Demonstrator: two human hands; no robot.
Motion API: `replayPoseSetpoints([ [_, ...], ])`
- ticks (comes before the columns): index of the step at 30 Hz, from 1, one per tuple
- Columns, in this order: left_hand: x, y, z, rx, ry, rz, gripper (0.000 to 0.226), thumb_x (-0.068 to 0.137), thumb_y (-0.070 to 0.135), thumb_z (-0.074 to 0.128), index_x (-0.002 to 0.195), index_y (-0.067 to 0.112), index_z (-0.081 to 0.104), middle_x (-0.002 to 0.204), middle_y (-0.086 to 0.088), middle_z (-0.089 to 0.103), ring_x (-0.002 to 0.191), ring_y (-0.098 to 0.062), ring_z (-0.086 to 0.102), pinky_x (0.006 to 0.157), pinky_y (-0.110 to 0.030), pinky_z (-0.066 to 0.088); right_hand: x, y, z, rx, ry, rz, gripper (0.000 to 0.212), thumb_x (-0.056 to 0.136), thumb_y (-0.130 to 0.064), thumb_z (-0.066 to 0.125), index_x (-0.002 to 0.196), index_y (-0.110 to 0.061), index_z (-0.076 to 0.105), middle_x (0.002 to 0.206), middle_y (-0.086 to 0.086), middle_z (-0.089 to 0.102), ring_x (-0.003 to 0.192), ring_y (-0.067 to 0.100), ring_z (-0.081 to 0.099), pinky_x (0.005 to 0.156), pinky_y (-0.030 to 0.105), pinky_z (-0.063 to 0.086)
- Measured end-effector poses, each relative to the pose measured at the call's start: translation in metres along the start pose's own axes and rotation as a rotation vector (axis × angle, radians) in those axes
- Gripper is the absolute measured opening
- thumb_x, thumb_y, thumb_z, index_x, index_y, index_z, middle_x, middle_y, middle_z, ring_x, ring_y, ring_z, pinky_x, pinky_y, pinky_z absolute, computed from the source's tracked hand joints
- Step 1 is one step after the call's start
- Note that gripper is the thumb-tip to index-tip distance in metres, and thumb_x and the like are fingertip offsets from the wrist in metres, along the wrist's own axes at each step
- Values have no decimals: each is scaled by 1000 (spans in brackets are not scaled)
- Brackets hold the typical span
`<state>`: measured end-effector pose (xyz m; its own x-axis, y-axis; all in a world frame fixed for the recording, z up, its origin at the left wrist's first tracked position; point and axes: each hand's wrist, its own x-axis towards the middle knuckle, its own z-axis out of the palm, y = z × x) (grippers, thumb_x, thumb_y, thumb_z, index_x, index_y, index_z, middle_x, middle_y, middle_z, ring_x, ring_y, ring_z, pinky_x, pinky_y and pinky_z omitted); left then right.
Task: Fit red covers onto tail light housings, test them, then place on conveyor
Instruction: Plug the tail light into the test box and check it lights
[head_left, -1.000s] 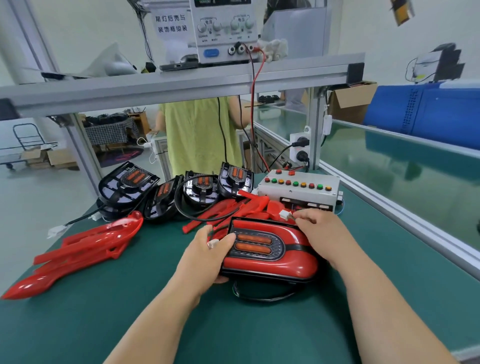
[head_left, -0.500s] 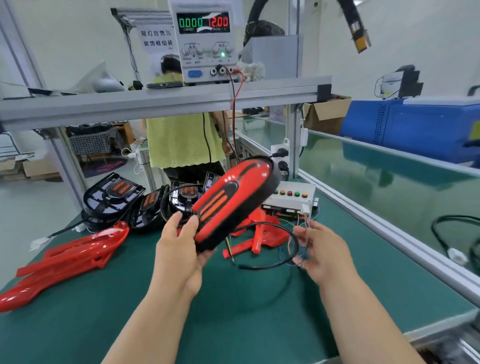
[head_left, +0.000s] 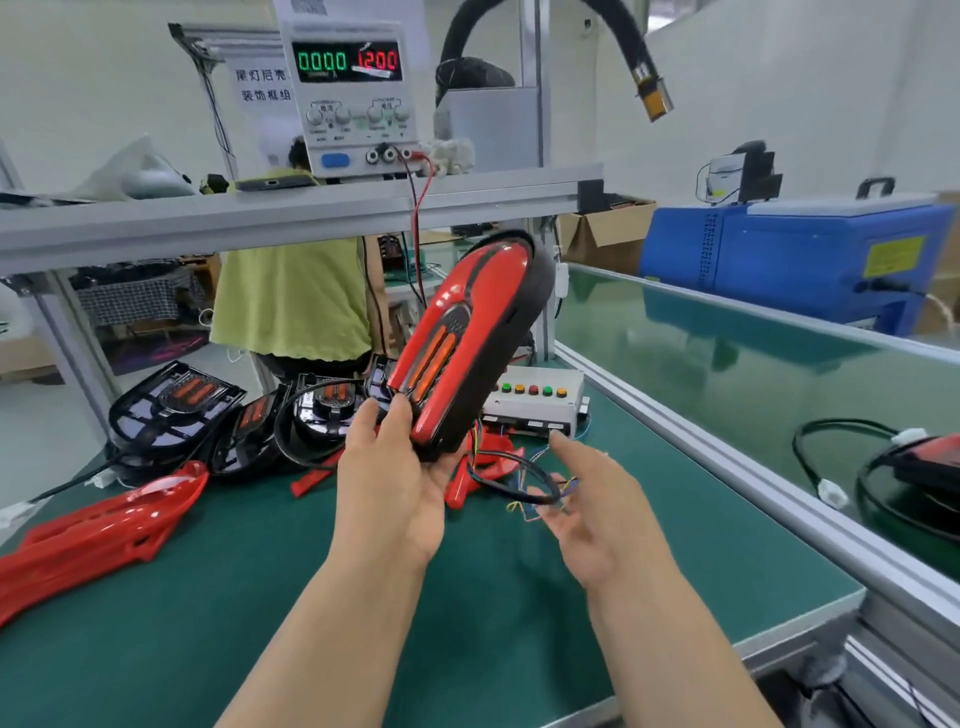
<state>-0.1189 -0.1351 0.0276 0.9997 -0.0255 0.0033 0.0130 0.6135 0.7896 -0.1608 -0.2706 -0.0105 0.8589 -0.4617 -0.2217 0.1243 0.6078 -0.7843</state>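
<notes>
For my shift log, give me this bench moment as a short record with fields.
Left hand: holds covered tail light off the bench, tilted
Right hand: by its cable end, grip unclear
Test box: on bench, behind the light
Bare housings: back left of bench
Spare red covers: front left of bench
Conveyor: right side, another covered light on it

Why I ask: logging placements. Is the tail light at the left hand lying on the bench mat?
No, the left hand grips the tail light tilted up, clear of the bench mat.
</notes>
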Motion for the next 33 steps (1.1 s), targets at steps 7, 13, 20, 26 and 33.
replayPoseSetpoints([
  [7, -8, 2, 6, -18, 4, 0, 24, 104, 15, 47, 124, 4, 55, 111, -16, 66, 65, -14, 69, 52, -25, 55, -1, -7, -10, -580, 5, -154, 61, 85, 10, 49, 138, -20, 51, 98, -8, 50, 77, 9, 56, 49, 12, 46],
  [13, -8, 9, 8, 8, -17, 72, 35, 105, 16, 45, 137, 6, 50, 121, -16, 66, 77, -14, 70, 57, -26, 56, -13, -20, 4, -1221, 24, -401, 80, 83, 15, 36, 151, -27, 34, 165, -7, -11, 153, 19, -4, 114, 53, 31],
  [20, -12, 14, 23, 25, -70, 156, 32, 104, 16, 47, 135, 14, 52, 119, -9, 67, 79, -13, 71, 59, -30, 58, -19, -67, 23, 134, -61, -228, 77, 83, 23, 21, 145, -17, 44, 137, 16, 44, 106, 18, 64, 93, 28, 54],
  [26, -20, -6, 58, 103, -191, 142, 36, 102, 16, 50, 139, 16, 48, 96, 3, 74, 82, -15, 71, 72, -38, 60, -18, -102, 16, 623, -361, -275, 79, 61, 22, 18, 134, 8, 46, 111, 20, 61, 113, 30, 60, 93, 32, 56],
  [33, -30, -28, 123, 61, -353, 46, 40, 103, 13, 50, 142, 17, 45, 121, -11, 69, 96, -24, 70, 78, -40, 60, -8, -160, -20, 567, -407, -575, 72, 73, 23, 8, 126, 4, 53, 107, 14, 61, 95, 18, 63, 91, 23, 55],
])
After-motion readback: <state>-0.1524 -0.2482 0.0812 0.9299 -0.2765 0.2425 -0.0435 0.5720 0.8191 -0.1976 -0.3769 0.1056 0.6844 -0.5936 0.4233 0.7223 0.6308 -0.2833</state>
